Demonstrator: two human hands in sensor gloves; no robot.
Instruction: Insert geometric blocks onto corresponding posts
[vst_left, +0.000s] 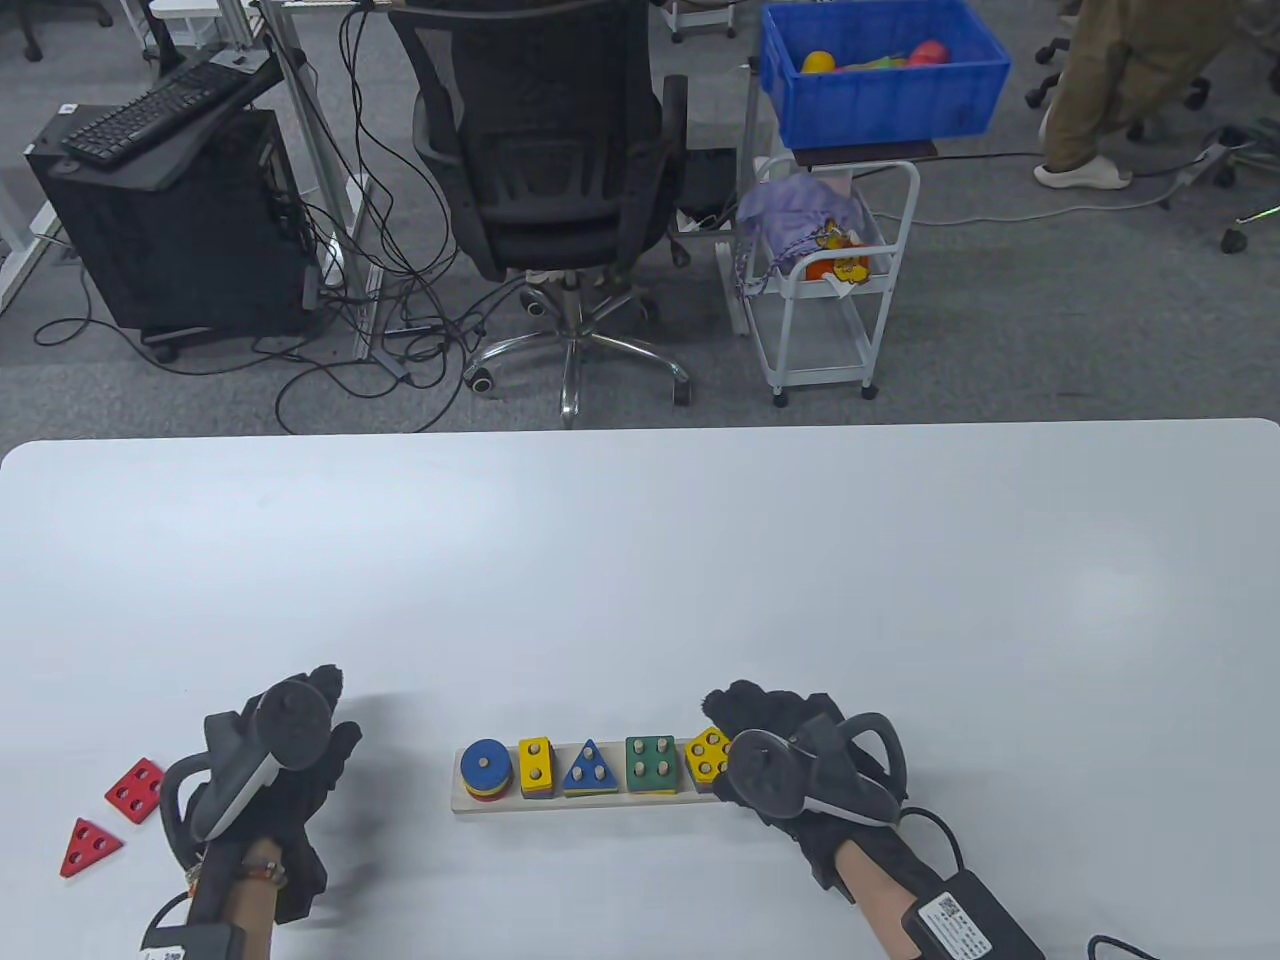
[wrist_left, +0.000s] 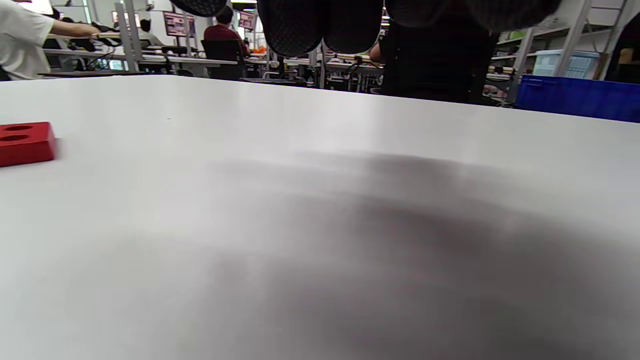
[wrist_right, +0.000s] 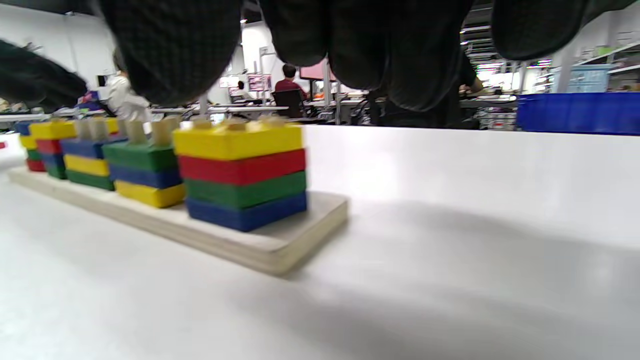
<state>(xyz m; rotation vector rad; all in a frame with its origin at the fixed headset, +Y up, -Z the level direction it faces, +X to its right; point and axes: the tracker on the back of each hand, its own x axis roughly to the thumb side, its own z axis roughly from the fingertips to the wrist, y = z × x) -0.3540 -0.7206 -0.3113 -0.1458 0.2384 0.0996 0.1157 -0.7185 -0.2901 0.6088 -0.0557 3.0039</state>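
A wooden post board (vst_left: 470, 805) lies near the table's front edge. It carries a row of block stacks, topped by a blue disc (vst_left: 486, 768), a yellow rectangle (vst_left: 536, 766), a blue triangle (vst_left: 589, 769), a green square (vst_left: 650, 763) and a yellow pentagon (vst_left: 708, 755). Two loose red blocks lie at the far left: a squarish one (vst_left: 135, 789) and a triangle (vst_left: 90, 846). My left hand (vst_left: 330, 715) is empty, between the red blocks and the board. My right hand (vst_left: 735, 712) is empty, its fingers (wrist_right: 370, 40) hanging over the board's right end beside the pentagon stack (wrist_right: 242, 175).
The white table (vst_left: 640, 560) stretches far behind the board. In the left wrist view the red squarish block (wrist_left: 25, 142) lies at the left edge, with my fingers (wrist_left: 320, 25) above the bare tabletop. An office chair (vst_left: 550, 150) and a cart (vst_left: 830, 270) stand beyond the table.
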